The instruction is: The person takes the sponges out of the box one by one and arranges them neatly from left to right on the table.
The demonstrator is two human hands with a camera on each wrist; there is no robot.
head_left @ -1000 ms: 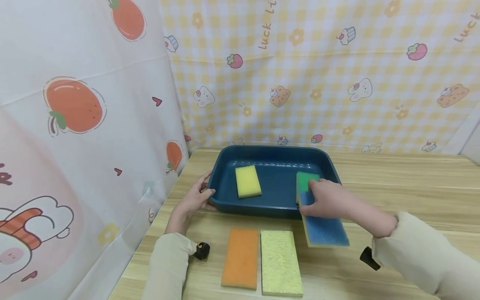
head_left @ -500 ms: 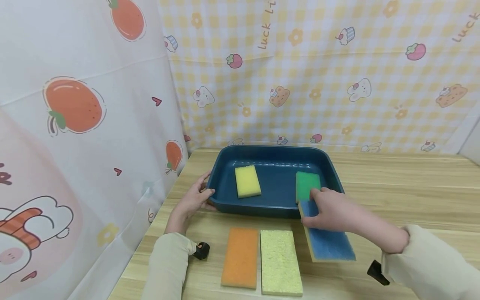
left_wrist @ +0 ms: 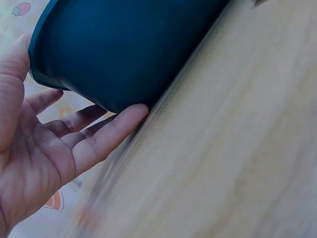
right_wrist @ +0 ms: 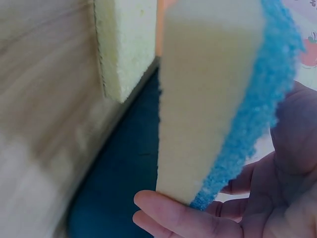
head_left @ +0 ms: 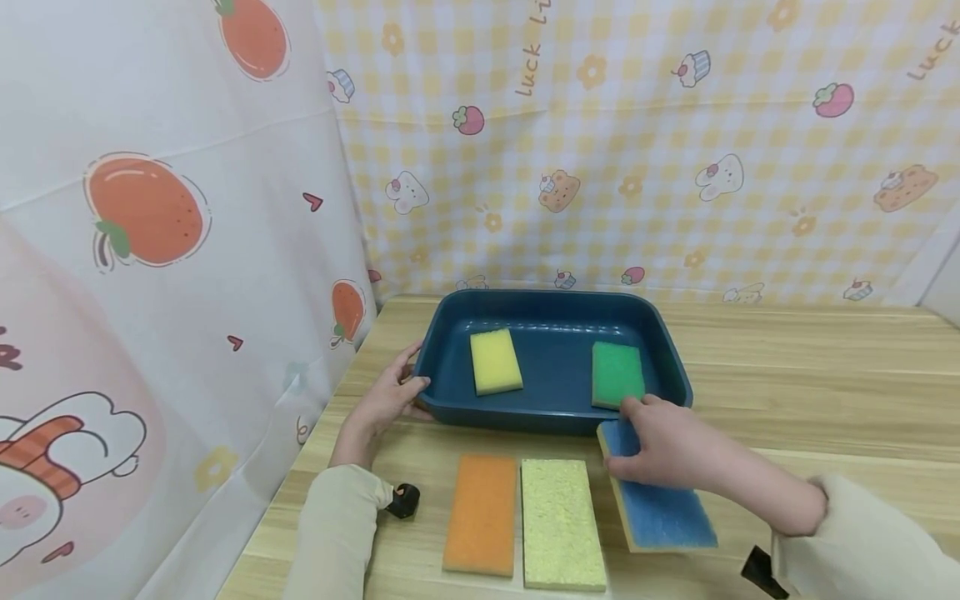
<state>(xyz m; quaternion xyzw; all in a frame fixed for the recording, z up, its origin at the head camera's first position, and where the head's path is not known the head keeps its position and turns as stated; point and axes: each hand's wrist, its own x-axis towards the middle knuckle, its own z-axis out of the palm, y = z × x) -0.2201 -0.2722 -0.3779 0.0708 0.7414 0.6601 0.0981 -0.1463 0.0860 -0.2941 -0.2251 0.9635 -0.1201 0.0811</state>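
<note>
Head view: room to pass over tabletop [head_left: 840, 375] at right, and down into tray [head_left: 557, 367] mid-frame, between yellow sponge [head_left: 496, 362] and green sponge [head_left: 617, 373]. Right hand [head_left: 663, 442] plus blue sponge [head_left: 667, 518] block its near-right corner; left hand [head_left: 386, 396] obstructs left end. Orange sponge [head_left: 481, 515], lime sponge [head_left: 562, 525] obstruct lower center (slim gap between).

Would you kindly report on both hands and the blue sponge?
Left hand holding dark blue tray. Right hand gripping blue sponge, at tray's near side. Pale yellow sponge close on its left.
</note>
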